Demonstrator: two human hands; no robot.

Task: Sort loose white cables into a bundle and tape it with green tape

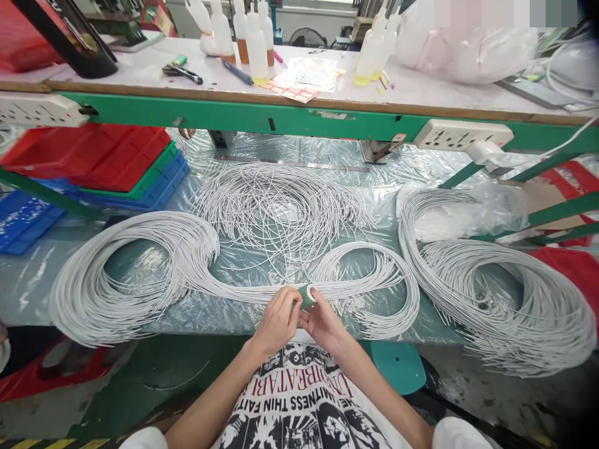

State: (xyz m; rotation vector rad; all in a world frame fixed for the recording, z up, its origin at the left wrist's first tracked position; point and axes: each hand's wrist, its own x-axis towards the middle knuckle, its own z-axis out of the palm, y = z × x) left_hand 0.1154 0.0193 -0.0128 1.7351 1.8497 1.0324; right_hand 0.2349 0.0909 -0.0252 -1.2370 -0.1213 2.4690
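Note:
A small roll of green tape [306, 295] with a pale core sits between my two hands at the table's front edge. My right hand [324, 323] is closed on its right side, thumb at the core. My left hand [277, 323] is closed with bent fingertips against its left side; whether it pinches the tape's loose end is hidden. Just behind the hands runs a narrow bundle of white wires [243, 292]. It spreads into a large coil [79, 280] on the left and a smaller loop [409, 299] on the right.
A loose heap of white wires [281, 187] lies behind the bundle, and another big wire coil [556, 299] lies at right. Stacked red, green and blue trays [135, 162] stand at left. A raised shelf with a green beam [281, 121] crosses behind, carrying bottles [256, 50] and power strips [463, 134].

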